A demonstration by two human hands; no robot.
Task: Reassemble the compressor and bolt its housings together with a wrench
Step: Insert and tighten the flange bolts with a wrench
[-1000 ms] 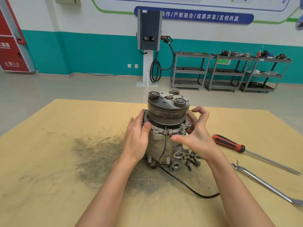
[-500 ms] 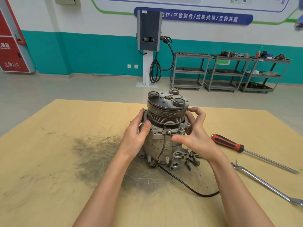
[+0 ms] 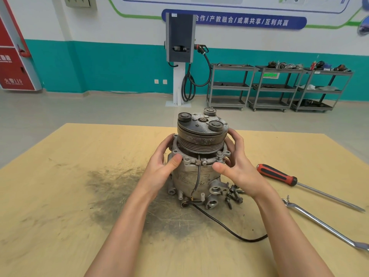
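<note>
The compressor (image 3: 196,176) stands upright on the wooden table (image 3: 60,196), its dark pulley and clutch plate (image 3: 201,134) on top. My left hand (image 3: 161,166) grips the left side of the front housing flange (image 3: 186,159), thumb on the rim. My right hand (image 3: 237,164) curls round the right side of the flange and pulley, thumb pointing at the front. One bolt stands in the flange at the right. Several loose bolts (image 3: 233,194) lie beside the base. A silver wrench (image 3: 323,224) lies at the right.
A red-handled screwdriver (image 3: 279,176) lies right of the compressor, beyond the wrench. A black cable (image 3: 229,228) runs from the compressor base toward me. A dark grease smear covers the table left of the compressor. Metal carts and a charger stand by the far wall.
My right hand has closed in against the flange and pulley, its fingers now wrapped round the right side. My left hand stays on the left of the flange.
</note>
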